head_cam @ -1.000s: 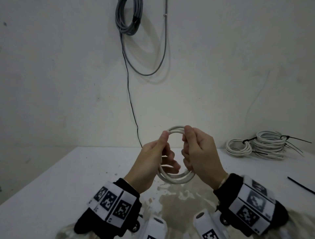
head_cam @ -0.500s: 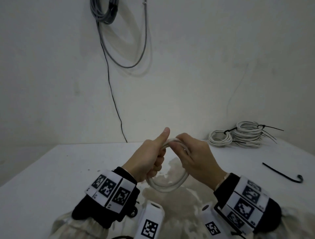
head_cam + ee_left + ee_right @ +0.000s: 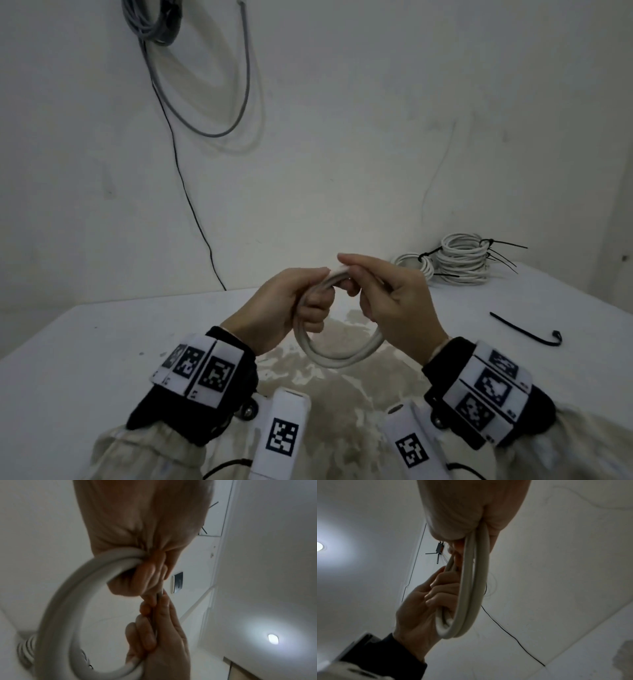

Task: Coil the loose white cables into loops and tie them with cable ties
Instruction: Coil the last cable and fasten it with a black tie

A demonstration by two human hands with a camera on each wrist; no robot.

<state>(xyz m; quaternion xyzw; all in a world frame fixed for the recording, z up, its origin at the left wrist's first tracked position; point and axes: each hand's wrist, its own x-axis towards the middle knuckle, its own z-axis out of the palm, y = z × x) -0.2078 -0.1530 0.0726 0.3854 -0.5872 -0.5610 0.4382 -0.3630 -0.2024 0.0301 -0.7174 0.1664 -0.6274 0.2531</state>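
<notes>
While the coiled white cable [image 3: 337, 349] hangs above the table [image 3: 102, 342], both hands grip its top: left hand [image 3: 284, 308], right hand [image 3: 394, 305].

White cable [image 3: 337, 356] smooth matt plastic, table [image 3: 102, 342] matt w/ rough worn patch, blk plastic tie [image 3: 524, 330]

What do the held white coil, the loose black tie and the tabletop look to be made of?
White coil: smooth matte plastic jacket, likely PVC; it bends in even loops without kinks. Black tie: thin, stiff strip curled up at one end, probably nylon. Tabletop: white coated or painted surface; the worn brownish patch hints at a coating over another material, which I cannot identify.
</notes>
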